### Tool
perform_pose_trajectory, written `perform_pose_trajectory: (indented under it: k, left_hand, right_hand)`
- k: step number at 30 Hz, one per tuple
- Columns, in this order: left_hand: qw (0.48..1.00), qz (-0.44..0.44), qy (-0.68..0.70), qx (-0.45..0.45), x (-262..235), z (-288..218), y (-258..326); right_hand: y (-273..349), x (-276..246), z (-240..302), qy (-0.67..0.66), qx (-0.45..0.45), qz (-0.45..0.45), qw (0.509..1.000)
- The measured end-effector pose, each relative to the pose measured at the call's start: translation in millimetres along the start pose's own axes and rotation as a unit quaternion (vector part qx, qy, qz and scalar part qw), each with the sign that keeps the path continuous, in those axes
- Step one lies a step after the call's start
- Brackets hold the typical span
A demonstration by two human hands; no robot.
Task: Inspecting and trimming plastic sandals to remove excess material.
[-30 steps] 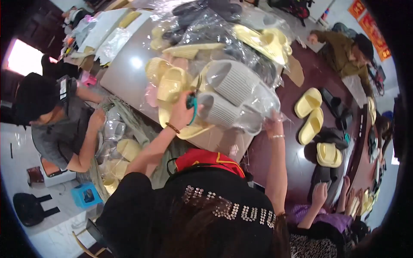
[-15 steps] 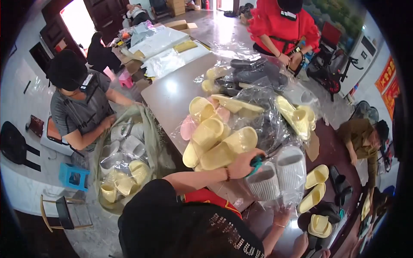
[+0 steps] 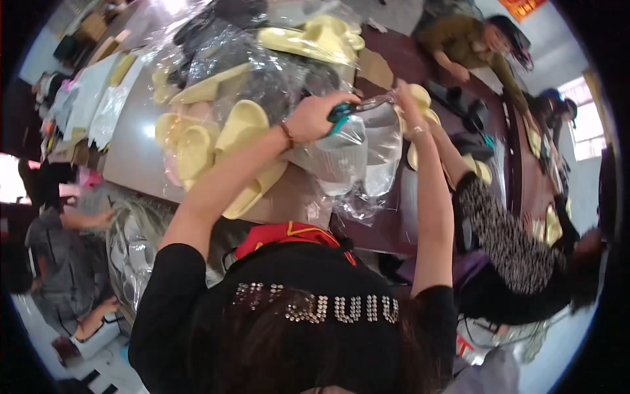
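A pair of pale grey ribbed slippers [image 3: 341,154] lies in a clear plastic bag [image 3: 367,207] on the table, in front of me. My left hand [image 3: 316,118] is wrapped round a tool with a dark and teal handle [image 3: 340,115]; I cannot make out its kind. A shiny strip runs from it toward my right hand [image 3: 405,98], across the bag's far end. My right hand, slightly blurred, pinches the plastic there. Cream slippers [image 3: 243,131] in clear bags are heaped left of the grey pair, near my left forearm.
More bagged cream [image 3: 308,43] and dark slippers [image 3: 223,33] pile up at the far side. A person in patterned sleeves [image 3: 505,230] works close on my right, beside loose slippers. Another person [image 3: 459,49] leans over the far right. A woven sack [image 3: 134,243] stands at left.
My view has swung to the right. My right hand has gone from the bag's near end to its far end. My left hand, still holding the tool, has also moved to that far end.
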State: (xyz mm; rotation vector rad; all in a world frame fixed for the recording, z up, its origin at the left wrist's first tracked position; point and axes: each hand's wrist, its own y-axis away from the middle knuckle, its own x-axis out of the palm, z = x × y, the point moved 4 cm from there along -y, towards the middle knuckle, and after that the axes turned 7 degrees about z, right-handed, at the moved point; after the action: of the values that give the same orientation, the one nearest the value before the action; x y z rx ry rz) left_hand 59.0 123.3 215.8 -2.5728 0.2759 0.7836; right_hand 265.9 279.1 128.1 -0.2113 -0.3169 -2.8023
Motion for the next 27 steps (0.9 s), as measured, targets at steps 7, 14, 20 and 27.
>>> perform_pose_trajectory:
  k: [7,14,20,27]
  left_hand:
    - [0.995,0.055,0.032,-0.076,5.7,29.8,-1.5]
    - [0.971,0.072,0.214,-0.078,7.3,29.4,-10.5]
    - [0.999,0.012,0.010,-0.031,0.7,7.2,-33.2]
    - [0.999,-0.001,0.047,0.014,-25.7,-37.0,-39.4]
  right_hand:
    - [35.8,7.2,-3.1,0.116,-0.013,0.150,0.982]
    - [53.7,-11.6,28.7,0.228,-0.089,0.064,0.968]
    - [65.8,-2.8,62.3,0.417,-0.225,0.004,0.880]
    - [83.3,8.2,103.7,0.568,-0.274,-0.016,0.776]
